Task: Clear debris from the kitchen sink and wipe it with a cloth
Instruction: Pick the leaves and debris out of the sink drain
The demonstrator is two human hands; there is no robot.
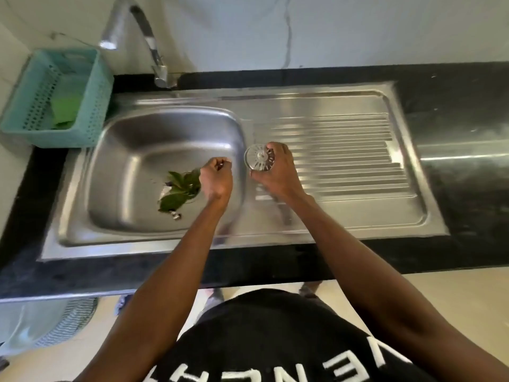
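Now right hand (278, 172) grips strainer (259, 158); leaves (179, 190) beside left hand (216, 177).

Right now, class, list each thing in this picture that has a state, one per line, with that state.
Sink strainer: out of the drain, held over the drainboard.
Right hand: grips the strainer.
Left hand: curled over the basin; any pinched item too small to tell.
Leaves: lying on the drain in the sink basin.
Tap: no water running.
Basket: upright, holding a green cloth.
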